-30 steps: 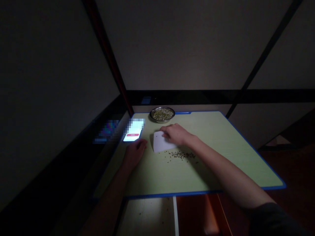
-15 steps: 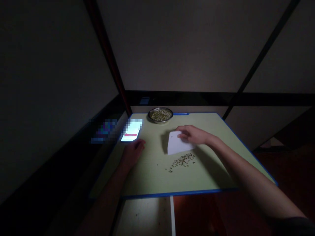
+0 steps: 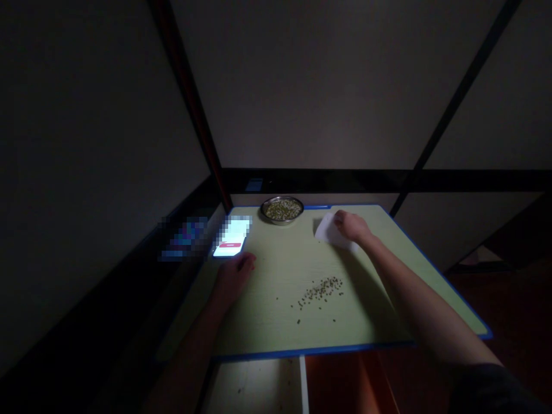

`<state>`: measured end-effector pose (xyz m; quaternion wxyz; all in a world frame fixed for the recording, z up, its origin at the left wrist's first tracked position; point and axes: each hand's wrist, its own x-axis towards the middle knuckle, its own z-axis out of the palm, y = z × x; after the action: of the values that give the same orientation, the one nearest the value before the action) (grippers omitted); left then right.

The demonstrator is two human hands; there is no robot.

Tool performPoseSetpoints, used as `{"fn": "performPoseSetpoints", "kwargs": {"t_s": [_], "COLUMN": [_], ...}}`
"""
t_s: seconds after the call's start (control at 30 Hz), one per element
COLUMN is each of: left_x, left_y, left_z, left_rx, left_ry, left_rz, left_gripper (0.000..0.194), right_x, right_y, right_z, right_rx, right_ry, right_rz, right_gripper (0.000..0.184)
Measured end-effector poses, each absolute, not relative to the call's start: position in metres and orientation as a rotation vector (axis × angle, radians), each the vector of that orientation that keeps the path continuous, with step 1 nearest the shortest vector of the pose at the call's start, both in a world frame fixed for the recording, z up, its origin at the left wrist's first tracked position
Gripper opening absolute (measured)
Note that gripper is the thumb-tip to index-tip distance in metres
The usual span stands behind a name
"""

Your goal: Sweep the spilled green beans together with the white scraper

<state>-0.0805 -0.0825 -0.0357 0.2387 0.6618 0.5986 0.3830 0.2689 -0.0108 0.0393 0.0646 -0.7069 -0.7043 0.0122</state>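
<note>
My right hand (image 3: 352, 226) is closed on a flat white card (image 3: 330, 230), held low over the back right part of the table, tilted. Its fingers pinch the card's far edge, and a shadow falls beneath. Nearer to me lies a loose patch of small brown grains (image 3: 323, 289), with a few scattered apart from it. My left hand (image 3: 234, 277) rests on the left side of the table, fingers curled in, just in front of a lit phone (image 3: 233, 234). Nothing shows in that hand.
A round metal bowl (image 3: 282, 210) of pale and greenish grains stands at the back of the blue-edged table (image 3: 267, 322). Walls rise behind and to the left. Below the front edge is an open drawer (image 3: 259, 382) with a few specks in it. The room is dim.
My right hand has moved the white card back and to the right, away from the grain patch. A couple of grains now lie nearer the front. My left hand stays beside the phone.
</note>
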Motion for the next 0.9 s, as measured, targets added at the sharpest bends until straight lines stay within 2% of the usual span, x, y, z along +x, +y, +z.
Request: {"fn": "performPoseSetpoints", "kwargs": {"t_s": [0.33, 0.6, 0.9], "left_x": [-0.082, -0.080, -0.081], "left_y": [-0.080, -0.082, -0.081], "left_z": [-0.037, -0.034, -0.038], "left_rx": [1.737, 1.735, 1.716], "left_ry": [1.632, 1.631, 1.624], "left_rz": [1.106, 1.128, 1.129], "left_gripper": [0.032, 0.030, 0.030], "right_x": [0.181, 0.143, 0.162], "right_y": [-0.032, -0.059, -0.068], "right_z": [0.050, 0.056, 0.057], "right_rx": [-1.489, -0.875, -0.814], "right_ry": [-2.600, -2.798, -2.875], "right_rz": [0.251, 0.450, 0.658], "right_gripper": [0.027, 0.028, 0.029]}}
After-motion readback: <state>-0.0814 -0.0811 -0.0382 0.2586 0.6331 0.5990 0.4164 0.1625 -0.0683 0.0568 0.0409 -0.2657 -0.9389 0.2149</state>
